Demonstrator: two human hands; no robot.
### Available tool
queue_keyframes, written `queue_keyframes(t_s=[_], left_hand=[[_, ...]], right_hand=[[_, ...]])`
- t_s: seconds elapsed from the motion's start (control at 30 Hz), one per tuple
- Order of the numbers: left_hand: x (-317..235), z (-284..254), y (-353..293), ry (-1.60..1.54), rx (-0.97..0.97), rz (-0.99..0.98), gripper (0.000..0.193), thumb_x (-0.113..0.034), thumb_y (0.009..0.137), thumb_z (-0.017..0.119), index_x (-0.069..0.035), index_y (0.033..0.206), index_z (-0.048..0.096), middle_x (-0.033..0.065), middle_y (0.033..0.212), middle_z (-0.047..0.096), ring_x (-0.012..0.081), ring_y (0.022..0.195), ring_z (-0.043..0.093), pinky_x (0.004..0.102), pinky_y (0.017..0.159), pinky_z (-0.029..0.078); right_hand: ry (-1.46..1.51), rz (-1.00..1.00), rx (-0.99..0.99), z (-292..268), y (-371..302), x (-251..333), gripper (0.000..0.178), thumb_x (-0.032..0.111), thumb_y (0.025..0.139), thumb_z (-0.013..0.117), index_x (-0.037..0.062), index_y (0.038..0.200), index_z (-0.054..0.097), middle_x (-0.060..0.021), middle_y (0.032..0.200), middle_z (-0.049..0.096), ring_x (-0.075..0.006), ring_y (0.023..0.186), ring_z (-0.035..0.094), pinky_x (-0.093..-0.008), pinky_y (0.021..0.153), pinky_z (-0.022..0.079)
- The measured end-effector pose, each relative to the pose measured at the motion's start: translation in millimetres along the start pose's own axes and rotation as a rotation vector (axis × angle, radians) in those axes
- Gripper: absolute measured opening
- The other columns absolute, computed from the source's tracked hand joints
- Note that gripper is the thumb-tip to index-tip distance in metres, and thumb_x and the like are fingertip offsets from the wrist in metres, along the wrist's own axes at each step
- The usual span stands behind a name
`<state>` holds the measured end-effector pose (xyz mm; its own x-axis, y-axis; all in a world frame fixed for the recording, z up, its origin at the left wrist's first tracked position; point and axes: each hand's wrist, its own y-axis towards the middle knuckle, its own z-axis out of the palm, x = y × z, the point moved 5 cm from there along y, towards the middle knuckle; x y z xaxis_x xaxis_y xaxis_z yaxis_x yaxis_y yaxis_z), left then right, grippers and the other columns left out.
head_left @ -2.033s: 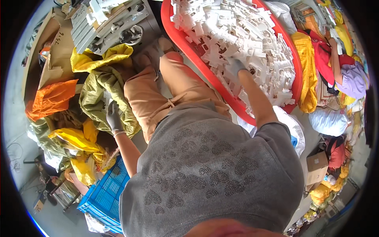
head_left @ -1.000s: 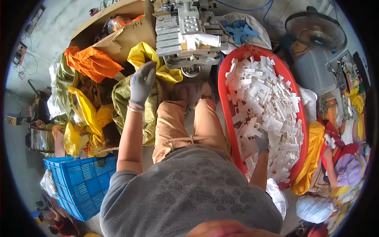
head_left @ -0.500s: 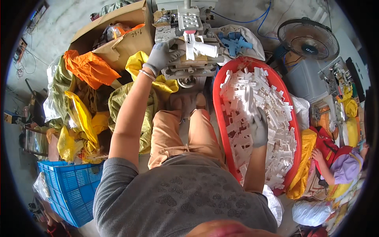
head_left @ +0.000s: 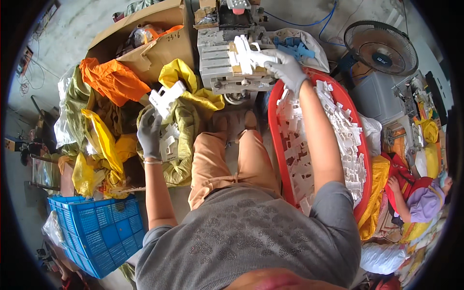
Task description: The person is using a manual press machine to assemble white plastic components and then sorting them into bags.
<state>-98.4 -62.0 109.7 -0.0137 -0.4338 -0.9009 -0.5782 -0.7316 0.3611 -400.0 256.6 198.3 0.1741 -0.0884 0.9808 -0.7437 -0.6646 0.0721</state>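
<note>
- My right hand (head_left: 285,67) is up at about 12 o'clock, gloved fingers closed round a white plastic part (head_left: 246,54), holding it onto the grey machine (head_left: 232,63) that stands on the floor past my feet;
- My left hand (head_left: 150,133) is out at about 10 o'clock, also gloved, gripping another white part (head_left: 166,96) above an open olive-green sack (head_left: 181,140); a few white pieces (head_left: 169,142) already lie in that sack;
- By my judgement the work is far from finished: the red tub (head_left: 273,121) at about 2 o'clock, just beside my right knee, is heaped with white parts (head_left: 338,130), while the sack holds only a handful;
- So one piece looks dealt with and one is at the machine; the bulk of the tub is left;
- A blue crate (head_left: 94,232) sits at 8 o'clock and a fan (head_left: 382,46) at 1 o'clock, both well apart from my hands.
</note>
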Motion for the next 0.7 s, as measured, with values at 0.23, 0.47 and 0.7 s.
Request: queue_keyframes(t_s=[0.23, 0.47, 0.7], left_hand=[[56, -16, -33, 0.055, -0.009, -0.197, 0.03, -0.011, 0.085, 0.064, 0.002, 0.112, 0.059, 0.0066, 0.102, 0.065, 0.0111, 0.089, 0.06, 0.0225, 0.079, 0.047], [77, 4, -47, -0.009, 0.03, -0.217, 0.029, -0.014, 0.086, 0.063, 0.002, 0.11, 0.06, 0.0083, 0.101, 0.065, 0.0123, 0.088, 0.061, 0.0239, 0.078, 0.049], [92, 8, -54, 0.014, 0.032, -0.217, 0.03, -0.018, 0.086, 0.063, 0.0, 0.111, 0.06, 0.0065, 0.102, 0.064, 0.0134, 0.089, 0.059, 0.0264, 0.079, 0.049]], right_hand=[[-0.075, 0.01, -0.091, -12, 7, 5, 0.036, 0.004, 0.081, 0.065, 0.0028, 0.117, 0.058, -0.0013, 0.084, 0.061, -0.0046, 0.057, 0.048, -0.0197, 0.051, 0.041], [-0.266, -0.069, -0.061, 4, 9, 9, 0.031, 0.007, 0.081, 0.066, 0.0076, 0.112, 0.063, -0.0024, 0.078, 0.063, -0.0072, 0.054, 0.049, -0.0217, 0.05, 0.042], [-0.372, 0.035, 0.043, -3, -13, 5, 0.045, 0.027, 0.087, 0.063, 0.0135, 0.128, 0.051, -0.0005, 0.088, 0.06, -0.0056, 0.058, 0.05, -0.0208, 0.051, 0.044]])
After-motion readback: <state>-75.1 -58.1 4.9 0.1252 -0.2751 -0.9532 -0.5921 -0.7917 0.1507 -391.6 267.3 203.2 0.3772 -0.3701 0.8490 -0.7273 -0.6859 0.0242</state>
